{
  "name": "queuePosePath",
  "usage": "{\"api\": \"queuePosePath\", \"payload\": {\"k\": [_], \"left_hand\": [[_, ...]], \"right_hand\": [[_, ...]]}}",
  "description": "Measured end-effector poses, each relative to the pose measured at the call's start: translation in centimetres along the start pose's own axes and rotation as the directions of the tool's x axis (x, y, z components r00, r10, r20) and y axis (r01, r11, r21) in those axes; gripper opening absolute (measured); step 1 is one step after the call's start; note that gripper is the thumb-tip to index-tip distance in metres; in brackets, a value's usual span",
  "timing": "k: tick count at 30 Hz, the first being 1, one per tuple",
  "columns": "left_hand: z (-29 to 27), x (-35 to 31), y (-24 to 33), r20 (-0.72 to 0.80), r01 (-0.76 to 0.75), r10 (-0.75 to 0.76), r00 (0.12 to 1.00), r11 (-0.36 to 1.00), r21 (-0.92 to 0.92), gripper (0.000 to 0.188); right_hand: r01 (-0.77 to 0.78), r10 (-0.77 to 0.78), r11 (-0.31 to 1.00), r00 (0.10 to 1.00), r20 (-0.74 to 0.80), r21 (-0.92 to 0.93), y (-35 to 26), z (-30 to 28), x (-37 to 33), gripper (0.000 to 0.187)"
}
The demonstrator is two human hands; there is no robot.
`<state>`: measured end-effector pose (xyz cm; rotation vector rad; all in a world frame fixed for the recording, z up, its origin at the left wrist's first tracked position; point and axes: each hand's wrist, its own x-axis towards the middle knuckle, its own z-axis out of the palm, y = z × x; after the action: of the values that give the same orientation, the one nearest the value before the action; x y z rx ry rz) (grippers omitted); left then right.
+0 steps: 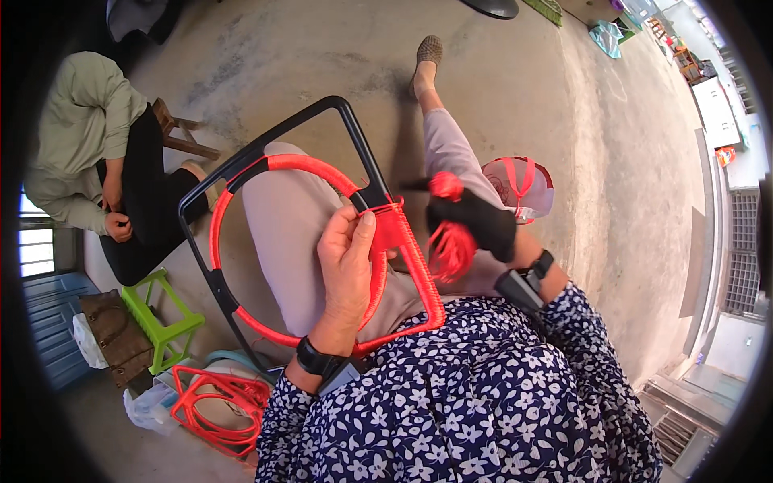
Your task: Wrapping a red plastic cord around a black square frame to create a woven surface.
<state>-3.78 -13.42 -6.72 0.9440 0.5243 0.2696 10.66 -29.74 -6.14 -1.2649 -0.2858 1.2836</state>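
Observation:
A black frame [362, 149] with a round ring [215, 237] inside it rests over my lap. Red cord is wound round most of the ring and along the frame's near right side [420, 278]. My left hand [346, 262] is closed on that side, thumb and forefinger pinching at a red cord strand beside a woven red patch [389, 229]. Just right of the frame, my right hand [475, 221], in a black glove and blurred by motion, is closed round a bundle of red cord [452, 251]. Some cord sticks out above and below the glove.
At the left another person [97, 137] sits with hands together, near a wooden stool [181, 133]. A green plastic stool [165, 318], a brown bag [117, 338] and red-wrapped frames [217, 406] stand at my lower left. Beyond my right hand is a bag with red handles [535, 189].

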Motion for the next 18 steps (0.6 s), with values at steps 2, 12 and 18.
{"api": "queuePosePath", "payload": {"k": [2, 12, 18], "left_hand": [[0.2, 0.0, -0.1, -0.01, 0.002, -0.002, 1.0, 1.0, -0.012, 0.018], [0.3, -0.3, 0.3, -0.031, 0.081, -0.083, 0.996, 0.996, -0.048, 0.023], [0.2, -0.8, 0.5, -0.017, 0.179, -0.184, 0.983, 0.973, -0.146, 0.023]], "right_hand": [[0.031, -0.03, 0.999, 0.999, -0.01, 0.029, 0.2, 1.8, 0.3, 0.03], [0.368, -0.125, 0.717, 0.903, -0.41, 0.592, -0.2, 1.9, -0.3, 0.019], [0.269, -0.248, 0.741, 0.961, -0.123, 0.615, 1.6, -0.6, 0.4, 0.013]]}}
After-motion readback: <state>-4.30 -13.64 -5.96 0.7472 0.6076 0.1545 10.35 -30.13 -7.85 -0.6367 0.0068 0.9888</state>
